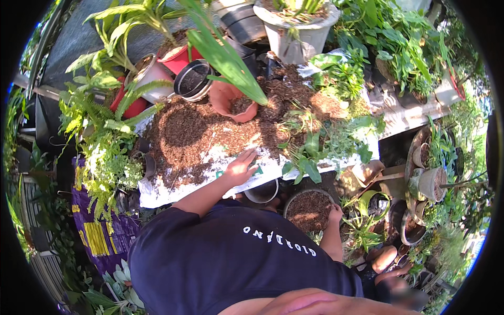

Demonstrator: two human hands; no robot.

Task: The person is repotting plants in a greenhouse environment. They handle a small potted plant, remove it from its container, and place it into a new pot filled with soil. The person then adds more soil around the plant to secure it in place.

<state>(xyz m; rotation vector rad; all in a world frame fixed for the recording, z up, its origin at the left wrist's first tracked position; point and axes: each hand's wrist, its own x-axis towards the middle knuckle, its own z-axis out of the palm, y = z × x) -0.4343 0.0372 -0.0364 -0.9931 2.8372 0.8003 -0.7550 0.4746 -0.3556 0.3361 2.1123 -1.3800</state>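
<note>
My left hand (237, 170) lies palm down on a white plastic sack sheet (271, 157), fingers extended and holding nothing, at the near edge of the loose brown potting mix (183, 128). Beyond it, a terracotta-coloured plastic pot (221, 99) is tipped toward me with some mix inside. Lower down, by my right side, my right hand (335, 214) grips the rim of a wide round pot (288, 201) filled with brown mix. Uprooted leafy plants (313, 147) lie on the right part of the sheet.
Behind the mix stand a black-and-white pot (193, 80), a red pot (179, 59) and a large grey planter (298, 37). A fern (92, 106) crowds the left, above a purple sack (100, 224). Potted plants and a green pot (374, 204) fill the right. Another person (388, 271) is at lower right.
</note>
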